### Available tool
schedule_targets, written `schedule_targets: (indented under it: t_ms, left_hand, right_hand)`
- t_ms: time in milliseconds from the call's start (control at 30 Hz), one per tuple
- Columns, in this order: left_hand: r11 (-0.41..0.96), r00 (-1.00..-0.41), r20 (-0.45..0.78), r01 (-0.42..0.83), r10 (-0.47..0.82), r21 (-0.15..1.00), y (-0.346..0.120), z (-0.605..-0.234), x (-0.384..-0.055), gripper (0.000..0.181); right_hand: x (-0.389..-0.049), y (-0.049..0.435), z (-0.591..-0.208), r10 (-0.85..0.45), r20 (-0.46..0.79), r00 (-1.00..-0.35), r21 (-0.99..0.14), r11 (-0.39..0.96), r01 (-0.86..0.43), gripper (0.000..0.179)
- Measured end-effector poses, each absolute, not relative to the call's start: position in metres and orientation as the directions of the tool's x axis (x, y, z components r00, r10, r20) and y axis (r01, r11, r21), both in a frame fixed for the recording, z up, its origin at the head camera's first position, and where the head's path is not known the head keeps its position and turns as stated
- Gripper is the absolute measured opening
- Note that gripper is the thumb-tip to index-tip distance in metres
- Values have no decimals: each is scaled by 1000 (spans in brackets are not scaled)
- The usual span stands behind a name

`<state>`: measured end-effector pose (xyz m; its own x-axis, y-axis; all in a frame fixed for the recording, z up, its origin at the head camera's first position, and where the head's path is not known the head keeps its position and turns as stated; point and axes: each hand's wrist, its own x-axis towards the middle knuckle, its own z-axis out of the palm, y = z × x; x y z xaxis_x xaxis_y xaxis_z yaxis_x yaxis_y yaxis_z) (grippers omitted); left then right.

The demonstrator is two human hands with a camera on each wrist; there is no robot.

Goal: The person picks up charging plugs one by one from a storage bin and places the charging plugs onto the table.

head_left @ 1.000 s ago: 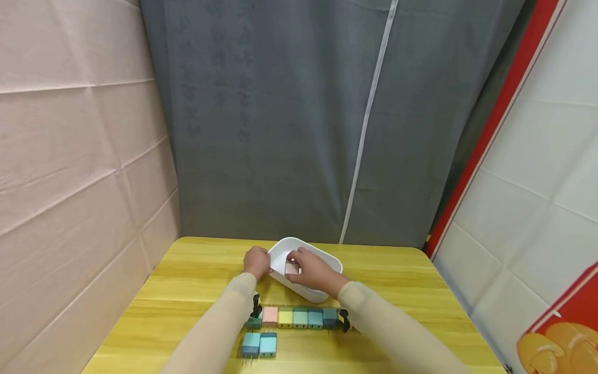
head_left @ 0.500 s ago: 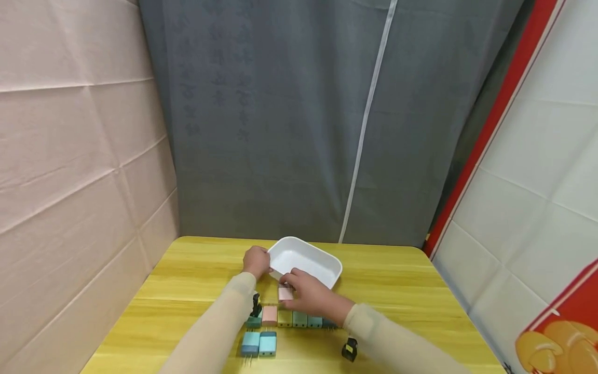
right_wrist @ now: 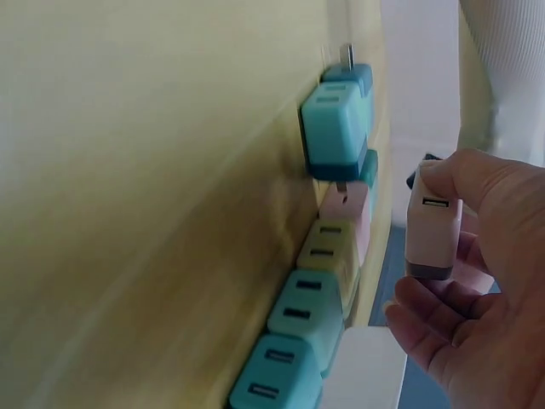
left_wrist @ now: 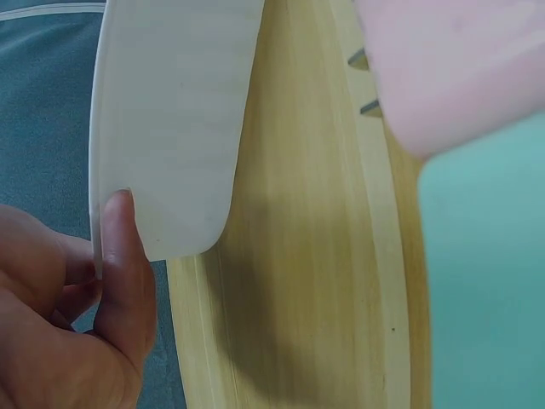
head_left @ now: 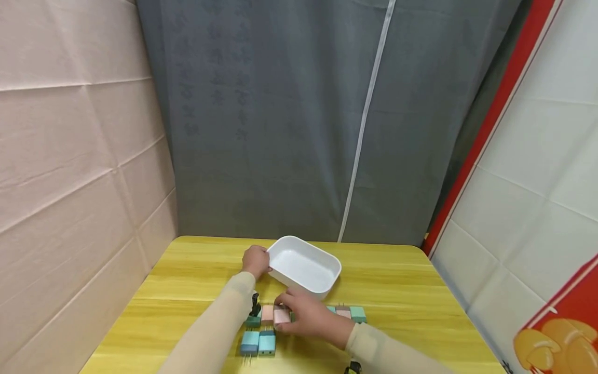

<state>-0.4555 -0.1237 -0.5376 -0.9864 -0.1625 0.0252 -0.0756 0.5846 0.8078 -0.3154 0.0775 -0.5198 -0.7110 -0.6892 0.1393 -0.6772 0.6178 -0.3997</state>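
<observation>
My left hand (head_left: 256, 261) pinches the left rim of a white plastic tub (head_left: 308, 263), thumb on the outer wall as the left wrist view shows. My right hand (head_left: 312, 318) holds a pale pink USB charger (head_left: 282, 315) between thumb and fingers, above the row of chargers. In the right wrist view this charger (right_wrist: 433, 226) shows one USB slot and a grey end. The tub's visible floor is bare. A pink charger (head_left: 267, 314) and a green charger (head_left: 253, 321) lie to its left; my right hand covers the middle of the row.
Two blue chargers (head_left: 259, 343) lie nearer me, prongs showing on one. At the row's right end are a pink charger (head_left: 343, 312) and a teal charger (head_left: 358, 314). The wooden table (head_left: 397, 291) ends at a grey curtain (head_left: 280, 156).
My right hand has lifted the pale pink charger out of the tub and brought it toward me, over the row. My left hand stays on the tub's rim.
</observation>
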Motion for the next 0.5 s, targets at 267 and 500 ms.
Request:
schedule_targets:
  t_ms: [267, 500]
  left_hand:
    - [588, -985, 7, -98, -174, 803, -122, -538, -455, 32]
    - [553, -986, 5, -88, -164, 829, -123, -539, -454, 33]
  right_hand:
    - [-301, 80, -525, -682, 116, -722, -456, 610, -648, 42]
    - [-288, 81, -530, -662, 96, -743, -451, 637, -626, 42]
